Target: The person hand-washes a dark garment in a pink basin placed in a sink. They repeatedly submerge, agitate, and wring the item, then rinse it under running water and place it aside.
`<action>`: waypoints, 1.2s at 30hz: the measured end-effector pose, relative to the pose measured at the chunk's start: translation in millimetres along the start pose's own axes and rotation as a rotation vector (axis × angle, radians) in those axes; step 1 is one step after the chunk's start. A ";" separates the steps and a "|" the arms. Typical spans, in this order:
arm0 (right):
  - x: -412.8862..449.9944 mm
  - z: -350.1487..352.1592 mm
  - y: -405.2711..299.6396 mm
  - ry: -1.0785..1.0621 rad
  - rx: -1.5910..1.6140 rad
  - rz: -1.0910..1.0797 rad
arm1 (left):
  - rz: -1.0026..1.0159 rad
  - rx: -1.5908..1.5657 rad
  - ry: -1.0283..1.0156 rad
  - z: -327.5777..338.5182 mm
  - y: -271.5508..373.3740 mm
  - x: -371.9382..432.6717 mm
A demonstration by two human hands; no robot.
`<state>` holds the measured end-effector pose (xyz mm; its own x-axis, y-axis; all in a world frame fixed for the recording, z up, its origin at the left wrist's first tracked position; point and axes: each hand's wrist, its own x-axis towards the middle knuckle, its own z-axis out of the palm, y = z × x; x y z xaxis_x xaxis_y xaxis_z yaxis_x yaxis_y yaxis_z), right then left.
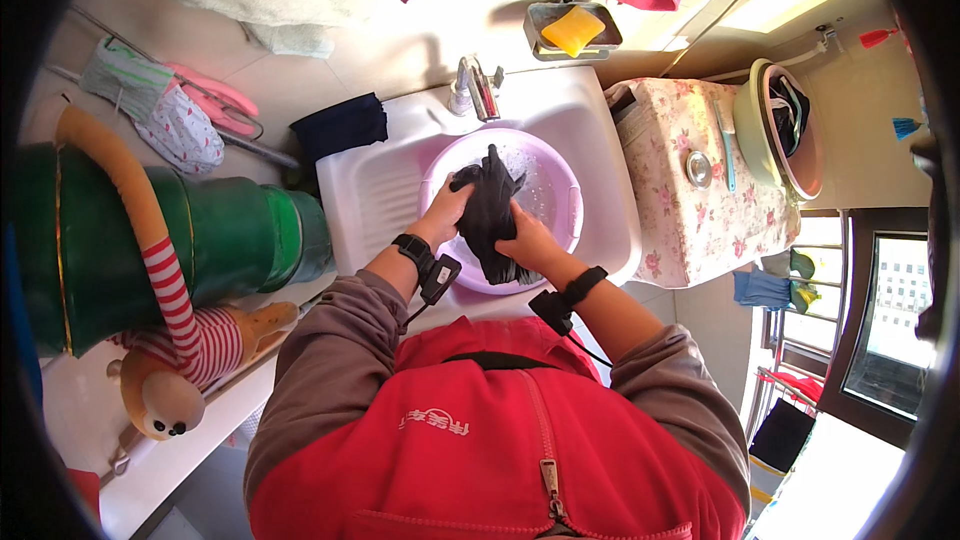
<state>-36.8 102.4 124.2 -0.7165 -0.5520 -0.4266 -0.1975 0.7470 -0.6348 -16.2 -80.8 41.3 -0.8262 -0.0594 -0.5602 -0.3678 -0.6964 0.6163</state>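
A bunched black cloth [486, 221], dark and wet-looking, is gripped between both hands above a pale purple plastic basin [575, 210]. My left hand [448, 211] holds its left side, the fingertips partly hidden by the folds. On the other side, my right hand [531, 240] grips the lower right part with thumb and fingers. Sudsy water [541, 176] shows inside the basin behind the cloth. The basin stands in a white ceramic laundry sink [615, 240], whose ribbed washboard [382, 195] lies to the left. Over the basin's far rim juts a metal faucet [474, 90].
A yellow soap bar [574, 30] rests in a wall-mounted dish. Right of the sink, a flower-patterned cover [675, 240] carries a blue brush [727, 150], a round metal lid [698, 169] and stacked basins [754, 127]. Leftward are a dark folded cloth [341, 127], a green vessel [210, 225] and a plush monkey [161, 397].
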 end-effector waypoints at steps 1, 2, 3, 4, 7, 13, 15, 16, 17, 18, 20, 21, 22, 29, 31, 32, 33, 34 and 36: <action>0.5 -1.4 -2.0 0.010 -0.073 -0.022 | -0.025 0.013 0.033 1.4 -1.2 -1.0; 0.7 -3.4 -4.2 0.007 -0.147 -0.026 | -0.050 0.027 0.067 2.1 -0.6 -2.9; 0.7 -6.0 -6.1 0.016 -0.215 -0.048 | -0.082 0.034 0.083 3.4 0.8 -5.5; 0.8 -9.0 -7.6 0.013 -0.294 -0.088 | -0.138 -0.079 -0.033 3.5 4.5 -8.8; 0.1 -18.9 -9.2 0.034 -0.423 -0.227 | -0.293 -0.355 -0.349 0.7 21.5 -25.8; -5.4 -22.5 -16.1 0.054 -0.550 -0.457 | -0.393 -0.239 -0.378 8.2 37.7 -45.4; -7.1 -17.8 -19.9 0.108 -0.658 -0.559 | -0.313 -0.146 -0.241 12.3 32.9 -42.9; -8.0 -15.8 -20.0 0.138 -0.666 -0.587 | -0.241 -0.106 -0.208 14.1 29.3 -40.8; -7.5 -14.4 -18.6 0.116 -0.649 -0.540 | -0.190 -0.060 -0.155 15.0 26.1 -38.9; -6.1 -12.7 -16.0 0.112 -0.618 -0.518 | -0.158 -0.102 -0.117 14.9 25.1 -36.2; -2.5 -11.8 -5.4 0.138 -0.296 -0.517 | -0.082 -0.131 -0.054 14.3 27.1 -33.1; -0.3 -11.9 1.8 0.168 -0.005 -0.530 | -0.054 -0.140 -0.008 14.7 30.4 -32.6; 1.7 -12.5 10.1 0.180 0.286 -0.544 | 0.006 -0.137 0.013 15.4 35.0 -33.6; -13.3 -1.2 37.0 -0.256 1.822 0.624 | 0.242 -0.123 -0.091 46.8 66.8 -56.8; -9.4 4.5 28.0 -0.362 2.016 0.349 | 0.262 -0.152 -0.093 54.1 65.9 -59.8; -2.8 6.1 21.7 -0.202 2.068 0.313 | 0.297 -0.177 -0.157 54.5 65.4 -59.6; 3.3 5.5 16.0 -0.084 2.140 0.264 | 0.279 -0.164 -0.077 53.7 63.6 -58.6; 10.3 -0.8 13.1 0.047 2.018 0.195 | 0.286 -0.162 -0.061 51.1 62.2 -56.3; 18.3 -12.6 7.3 0.363 1.703 0.088 | 0.234 -0.173 0.018 43.0 58.3 -49.8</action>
<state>-59.8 102.5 119.8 -0.8336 -0.2523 -0.4913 0.5405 -0.5559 -0.6316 -14.8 -87.7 128.9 -0.8719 -0.2443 -0.4244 -0.0886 -0.7735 0.6275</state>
